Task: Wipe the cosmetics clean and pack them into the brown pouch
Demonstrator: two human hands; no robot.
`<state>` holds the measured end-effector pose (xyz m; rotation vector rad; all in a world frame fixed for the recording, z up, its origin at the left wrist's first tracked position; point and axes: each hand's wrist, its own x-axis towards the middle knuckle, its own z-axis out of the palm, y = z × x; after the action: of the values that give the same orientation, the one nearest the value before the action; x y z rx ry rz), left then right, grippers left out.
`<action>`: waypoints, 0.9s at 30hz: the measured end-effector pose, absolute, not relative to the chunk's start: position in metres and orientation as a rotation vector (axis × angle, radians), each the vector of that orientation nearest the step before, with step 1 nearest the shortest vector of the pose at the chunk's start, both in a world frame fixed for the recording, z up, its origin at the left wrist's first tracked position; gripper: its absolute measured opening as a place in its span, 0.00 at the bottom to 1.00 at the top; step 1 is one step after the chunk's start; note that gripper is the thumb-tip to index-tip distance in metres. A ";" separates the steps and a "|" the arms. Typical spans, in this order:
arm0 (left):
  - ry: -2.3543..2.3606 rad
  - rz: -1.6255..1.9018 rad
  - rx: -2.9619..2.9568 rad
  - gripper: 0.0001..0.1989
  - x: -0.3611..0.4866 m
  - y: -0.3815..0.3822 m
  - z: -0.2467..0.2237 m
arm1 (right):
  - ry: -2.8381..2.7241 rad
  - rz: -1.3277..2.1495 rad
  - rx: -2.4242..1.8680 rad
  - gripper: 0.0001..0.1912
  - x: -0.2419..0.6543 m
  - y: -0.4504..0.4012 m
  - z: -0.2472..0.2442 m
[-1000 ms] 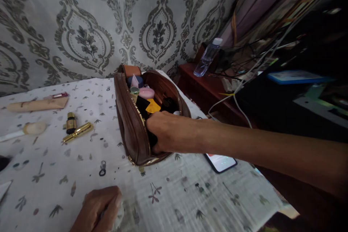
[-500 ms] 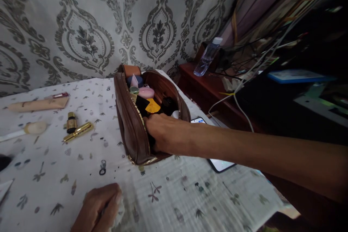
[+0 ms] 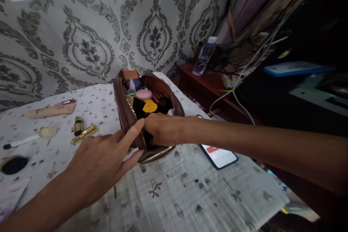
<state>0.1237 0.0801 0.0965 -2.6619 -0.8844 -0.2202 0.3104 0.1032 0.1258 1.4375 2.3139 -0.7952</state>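
A brown zippered makeup bag [image 3: 123, 107] stands unzipped on the printed cloth. My right hand [image 3: 156, 128] reaches down into its near end; its fingers are hidden inside. My left hand [image 3: 102, 154] grips the bag's near left side, index finger at the zipped rim and thumb lower down. A small white bit shows between that thumb and finger; I cannot make out what it is. Inside the bag are a yellow item [image 3: 150, 106], a pink rounded case [image 3: 143, 95], a dark blue round item [image 3: 135, 84] and dark items.
To the left lie a beige tube [image 3: 51, 111], a makeup brush [image 3: 32, 138], a small dark bottle [image 3: 78, 126], a gold tube [image 3: 85, 133] and a black round item [image 3: 14, 164]. A lit phone [image 3: 220, 156] lies right of the bag. Behind stands a water bottle [image 3: 204, 57] near loose cables.
My left hand has come up from the near edge of the view, where it was closed, to the bag's left side. My right hand stays inside the bag. The view has shifted slightly.
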 end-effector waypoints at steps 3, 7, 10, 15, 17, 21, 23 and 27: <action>-0.950 -0.281 -2.689 0.19 0.121 0.079 0.091 | 2.313 -0.794 1.503 0.18 0.309 0.102 0.126; -1.004 -0.476 -2.750 0.17 0.118 0.078 0.076 | 2.387 -0.695 1.510 0.19 0.304 0.106 0.119; -1.054 -0.571 -2.772 0.17 0.118 0.079 0.069 | 2.469 -0.634 1.460 0.15 0.302 0.109 0.114; -1.079 -0.626 -2.816 0.16 0.117 0.078 0.068 | 2.556 -0.591 1.397 0.13 0.304 0.111 0.107; -1.078 -0.628 -2.819 0.16 0.118 0.078 0.067 | 2.570 -0.587 1.408 0.13 0.305 0.111 0.104; -1.082 -0.628 -2.802 0.15 0.120 0.078 0.066 | 2.574 -0.604 1.452 0.14 0.305 0.111 0.097; -1.081 -0.627 -2.792 0.15 0.120 0.078 0.066 | 2.581 -0.598 1.460 0.13 0.304 0.111 0.097; -1.049 -0.617 -2.800 0.17 0.119 0.078 0.068 | 2.559 -0.620 1.390 0.10 0.307 0.110 0.106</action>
<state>0.1191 0.0783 0.0678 -2.7998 -1.0493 -0.6169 0.3068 0.1102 0.1056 1.3902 2.5589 -0.6197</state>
